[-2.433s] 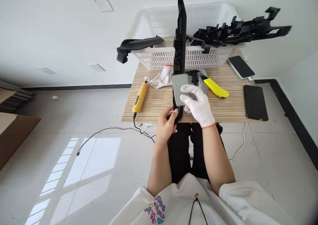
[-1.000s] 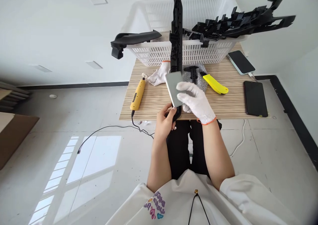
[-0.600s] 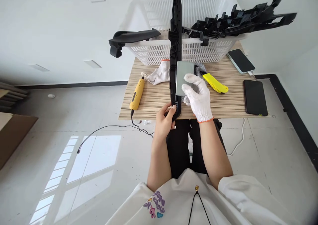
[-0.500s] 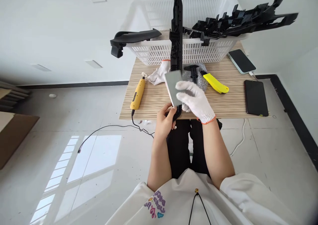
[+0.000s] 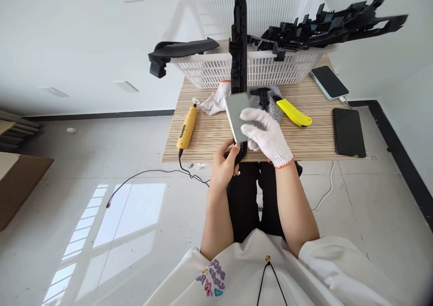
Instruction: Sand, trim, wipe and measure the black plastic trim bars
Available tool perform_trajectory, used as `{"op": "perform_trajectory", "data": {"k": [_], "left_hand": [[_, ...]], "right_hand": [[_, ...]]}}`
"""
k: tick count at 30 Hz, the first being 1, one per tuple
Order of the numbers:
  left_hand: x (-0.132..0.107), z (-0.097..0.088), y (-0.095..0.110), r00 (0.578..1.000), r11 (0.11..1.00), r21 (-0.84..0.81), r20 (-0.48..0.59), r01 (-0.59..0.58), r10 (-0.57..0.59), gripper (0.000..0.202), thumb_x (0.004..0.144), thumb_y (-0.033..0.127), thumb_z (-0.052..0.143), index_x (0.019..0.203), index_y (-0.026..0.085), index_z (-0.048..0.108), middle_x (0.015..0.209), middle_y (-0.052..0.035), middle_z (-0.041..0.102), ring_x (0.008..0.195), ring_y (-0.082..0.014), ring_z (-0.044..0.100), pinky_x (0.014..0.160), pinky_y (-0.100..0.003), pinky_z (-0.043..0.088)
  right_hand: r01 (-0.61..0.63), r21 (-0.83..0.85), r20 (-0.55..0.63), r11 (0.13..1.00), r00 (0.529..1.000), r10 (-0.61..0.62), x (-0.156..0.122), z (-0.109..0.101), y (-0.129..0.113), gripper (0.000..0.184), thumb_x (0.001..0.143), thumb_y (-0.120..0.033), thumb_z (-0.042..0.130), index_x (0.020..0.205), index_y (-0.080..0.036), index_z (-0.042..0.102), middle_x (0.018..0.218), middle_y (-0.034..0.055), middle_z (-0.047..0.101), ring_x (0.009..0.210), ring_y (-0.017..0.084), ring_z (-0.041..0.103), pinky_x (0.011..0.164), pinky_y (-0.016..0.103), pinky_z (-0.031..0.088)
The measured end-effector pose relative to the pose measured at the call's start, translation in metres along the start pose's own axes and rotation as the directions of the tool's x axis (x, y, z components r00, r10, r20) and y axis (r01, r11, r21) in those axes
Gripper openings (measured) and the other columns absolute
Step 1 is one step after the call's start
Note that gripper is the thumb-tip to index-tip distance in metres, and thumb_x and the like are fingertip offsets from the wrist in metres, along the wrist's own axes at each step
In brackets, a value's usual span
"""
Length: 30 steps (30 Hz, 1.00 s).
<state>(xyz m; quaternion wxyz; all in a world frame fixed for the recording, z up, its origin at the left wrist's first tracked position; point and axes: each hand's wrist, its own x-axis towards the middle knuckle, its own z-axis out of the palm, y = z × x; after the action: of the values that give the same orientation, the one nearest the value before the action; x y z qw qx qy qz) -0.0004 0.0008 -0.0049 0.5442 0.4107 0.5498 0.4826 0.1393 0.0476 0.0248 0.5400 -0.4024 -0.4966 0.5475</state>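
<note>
A long black plastic trim piece (image 5: 238, 53) stretches away from my lap, over the table and across the basket. My bare left hand (image 5: 223, 164) is closed around its near end. Fingers of my right hand (image 5: 265, 132), in a white knit glove with an orange cuff, grip a flat grey rectangular pad (image 5: 237, 112). This pad lies over the near part of the trim piece and hides it there. Whether its underside touches the plastic, I cannot tell. My left thumb is close to the pad's lower edge.
Behind stands a white plastic basket (image 5: 206, 67) with more black trim pieces (image 5: 324, 29) jutting out. On the table (image 5: 209, 132) lie a yellow corded rotary tool (image 5: 187, 128), a white glove (image 5: 219, 99), a black caliper (image 5: 263, 98), a yellow utility knife (image 5: 294, 112) and two phones (image 5: 348, 132).
The grey pad has shifted very slightly to the right against the black trim piece. Both hands keep their holds, and the camera view has moved a little.
</note>
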Motion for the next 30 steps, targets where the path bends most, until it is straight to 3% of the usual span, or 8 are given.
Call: {"op": "perform_trajectory", "data": {"k": [4, 8, 12, 16, 20, 24, 27, 30], "left_hand": [[0.0, -0.0009, -0.001, 1.0, 1.0, -0.001, -0.014, 0.008, -0.009, 0.042, 0.084, 0.049, 0.071, 0.112, 0.018, 0.069, 0.082, 0.0009, 0.062, 0.034, 0.0011, 0.036, 0.031, -0.017, 0.031], [0.0004, -0.0017, -0.0021, 1.0, 1.0, -0.004, 0.008, -0.001, 0.001, 0.041, 0.085, 0.051, 0.07, 0.111, 0.019, 0.069, 0.074, 0.0033, 0.058, 0.033, 0.0003, 0.036, 0.031, -0.017, 0.031], [0.001, -0.0013, -0.0028, 1.0, 1.0, -0.005, 0.005, -0.004, 0.004, 0.04, 0.085, 0.051, 0.07, 0.11, 0.021, 0.069, 0.079, 0.0026, 0.061, 0.033, 0.0008, 0.037, 0.03, -0.017, 0.031], [0.0011, -0.0013, -0.0033, 1.0, 1.0, 0.008, 0.01, -0.011, 0.011, 0.042, 0.085, 0.053, 0.07, 0.11, 0.019, 0.069, 0.072, 0.0035, 0.058, 0.033, -0.0004, 0.037, 0.03, -0.017, 0.032], [0.0018, -0.0018, -0.0043, 1.0, 1.0, 0.005, 0.005, -0.014, 0.014, 0.042, 0.084, 0.053, 0.07, 0.11, 0.02, 0.069, 0.076, 0.0026, 0.06, 0.033, 0.0001, 0.037, 0.029, -0.017, 0.031], [0.0025, -0.002, -0.0048, 1.0, 1.0, 0.007, 0.021, -0.015, 0.015, 0.039, 0.084, 0.051, 0.071, 0.107, 0.019, 0.069, 0.078, 0.002, 0.062, 0.032, 0.0004, 0.037, 0.029, -0.017, 0.03], [0.0025, -0.0015, -0.0042, 1.0, 1.0, 0.014, 0.011, -0.016, 0.016, 0.043, 0.085, 0.052, 0.071, 0.111, 0.019, 0.068, 0.081, 0.0009, 0.065, 0.031, 0.0007, 0.037, 0.028, -0.016, 0.03], [0.0018, -0.0009, -0.0024, 1.0, 1.0, 0.018, 0.02, -0.009, 0.008, 0.043, 0.084, 0.052, 0.071, 0.11, 0.018, 0.067, 0.076, 0.0018, 0.063, 0.03, 0.0, 0.038, 0.028, -0.017, 0.029]], "right_hand": [[0.059, -0.022, -0.162, 0.998, 0.985, -0.062, 0.0006, -0.0016, 0.0009, 0.03, 0.084, -0.037, 0.068, 0.112, -0.026, 0.065, 0.123, 0.0004, 0.065, 0.054, 0.001, 0.05, 0.042, 0.015, 0.043], [-0.005, -0.016, -0.038, 1.0, 0.999, 0.005, 0.0031, -0.0034, 0.0025, 0.031, 0.081, -0.038, 0.071, 0.11, -0.025, 0.065, 0.119, 0.0007, 0.066, 0.051, 0.001, 0.05, 0.039, 0.016, 0.041], [0.072, -0.008, -0.218, 0.997, 0.973, -0.072, 0.0057, -0.003, 0.004, 0.029, 0.084, -0.037, 0.068, 0.111, -0.027, 0.063, 0.117, -0.0006, 0.065, 0.05, 0.0, 0.048, 0.039, 0.016, 0.04], [0.0, 0.007, -0.026, 1.0, 1.0, 0.0, 0.0048, -0.0035, 0.0035, 0.03, 0.081, -0.037, 0.072, 0.108, -0.025, 0.064, 0.108, -0.001, 0.065, 0.049, 0.001, 0.049, 0.038, 0.017, 0.04], [0.054, 0.041, -0.136, 0.998, 0.989, -0.048, 0.002, -0.002, 0.0027, 0.029, 0.083, -0.035, 0.069, 0.11, -0.025, 0.063, 0.109, -0.0014, 0.066, 0.05, 0.001, 0.048, 0.04, 0.015, 0.041], [0.008, 0.018, 0.005, 1.0, 1.0, -0.008, 0.0003, 0.0021, 0.0042, 0.028, 0.08, -0.033, 0.072, 0.106, -0.025, 0.065, 0.108, -0.0016, 0.066, 0.049, 0.001, 0.049, 0.04, 0.016, 0.042], [0.105, 0.038, -0.153, 0.994, 0.983, -0.098, 0.0013, 0.0046, 0.0052, 0.026, 0.083, -0.033, 0.07, 0.107, -0.026, 0.065, 0.121, -0.0004, 0.063, 0.05, 0.0, 0.049, 0.041, 0.016, 0.044], [0.023, 0.055, -0.051, 0.998, 0.998, -0.021, 0.0025, 0.0044, 0.004, 0.028, 0.082, -0.034, 0.071, 0.108, -0.026, 0.065, 0.118, 0.0003, 0.065, 0.048, 0.0, 0.049, 0.038, 0.017, 0.042]]}}
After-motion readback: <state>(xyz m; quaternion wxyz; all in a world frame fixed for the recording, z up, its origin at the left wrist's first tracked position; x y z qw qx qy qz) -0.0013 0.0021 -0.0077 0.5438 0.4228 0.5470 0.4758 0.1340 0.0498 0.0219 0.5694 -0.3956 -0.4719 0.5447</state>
